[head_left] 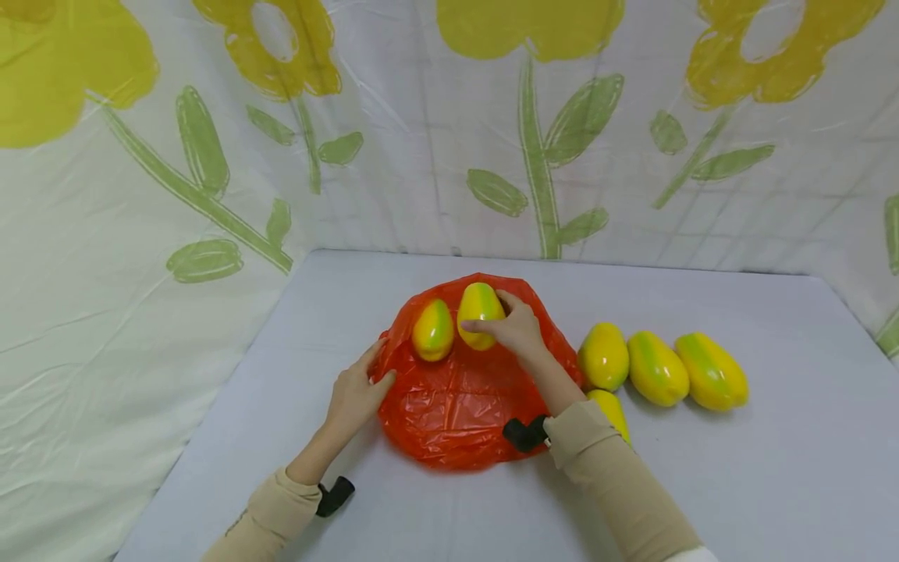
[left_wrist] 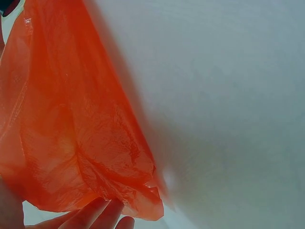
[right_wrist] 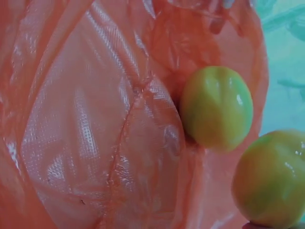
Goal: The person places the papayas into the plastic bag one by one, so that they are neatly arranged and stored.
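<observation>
A red plastic bag (head_left: pixel 449 402) lies spread with its mouth wide on the table. My left hand (head_left: pixel 356 398) grips its left rim; in the left wrist view, the fingers (left_wrist: pixel 97 214) bend against the bag's edge. Inside, toward the back, rests one yellow-green papaya (head_left: pixel 433 331). Just right of it, my right hand (head_left: pixel 517 328) holds another papaya (head_left: pixel 481 312) between thumb and fingers, over the bag. Both fruits show in the right wrist view, the held papaya (right_wrist: pixel 271 181) at the lower right, the other papaya (right_wrist: pixel 217 109) against the red plastic.
Right of the bag, several more papayas (head_left: pixel 658 368) lie close together on the white table (head_left: pixel 794 468). One papaya (head_left: pixel 609 410) is partly hidden behind the right sleeve (head_left: pixel 618 476). A flower-printed curtain (head_left: pixel 421 172) hangs behind and at the left.
</observation>
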`<move>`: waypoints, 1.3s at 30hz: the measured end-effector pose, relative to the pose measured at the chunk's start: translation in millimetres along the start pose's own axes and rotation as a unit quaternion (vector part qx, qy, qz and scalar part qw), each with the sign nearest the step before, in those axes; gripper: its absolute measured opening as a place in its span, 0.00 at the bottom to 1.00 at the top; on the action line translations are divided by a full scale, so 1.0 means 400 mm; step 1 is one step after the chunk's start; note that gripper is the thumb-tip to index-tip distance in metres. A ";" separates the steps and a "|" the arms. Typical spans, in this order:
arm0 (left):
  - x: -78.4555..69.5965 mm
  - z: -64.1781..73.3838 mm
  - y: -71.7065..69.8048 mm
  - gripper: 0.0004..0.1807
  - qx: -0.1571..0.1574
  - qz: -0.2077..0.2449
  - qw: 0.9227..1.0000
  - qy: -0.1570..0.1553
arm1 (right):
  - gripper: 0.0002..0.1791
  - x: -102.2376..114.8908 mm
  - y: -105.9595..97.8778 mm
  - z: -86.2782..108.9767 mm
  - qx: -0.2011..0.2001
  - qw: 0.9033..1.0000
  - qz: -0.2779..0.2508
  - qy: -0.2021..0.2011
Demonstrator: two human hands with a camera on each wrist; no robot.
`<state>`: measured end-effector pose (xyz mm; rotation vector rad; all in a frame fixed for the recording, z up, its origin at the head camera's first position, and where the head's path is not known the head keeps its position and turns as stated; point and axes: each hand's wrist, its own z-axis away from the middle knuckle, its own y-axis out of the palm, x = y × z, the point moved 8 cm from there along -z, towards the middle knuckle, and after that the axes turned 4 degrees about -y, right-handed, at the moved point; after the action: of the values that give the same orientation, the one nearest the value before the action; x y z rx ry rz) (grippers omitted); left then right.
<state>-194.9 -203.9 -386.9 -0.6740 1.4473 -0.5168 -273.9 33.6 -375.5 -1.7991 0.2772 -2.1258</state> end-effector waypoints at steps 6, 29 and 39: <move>0.003 -0.001 0.001 0.31 0.005 0.003 1.000 -0.007 | 0.47 -0.020 0.013 -0.009 -0.008 1.000 -0.022 0.018; 0.011 0.000 -0.001 0.32 0.003 0.000 1.000 -0.018 | 0.45 -0.062 0.058 -0.022 0.014 0.998 -0.047 0.043; 0.006 0.000 -0.007 0.31 -0.012 0.002 1.000 -0.003 | 0.47 -0.068 0.069 -0.031 0.013 0.999 -0.019 0.041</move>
<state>-194.5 -207.6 -386.7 -0.6909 1.4512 -0.4962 -278.7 17.5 -412.6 -1.7191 0.2364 -2.2229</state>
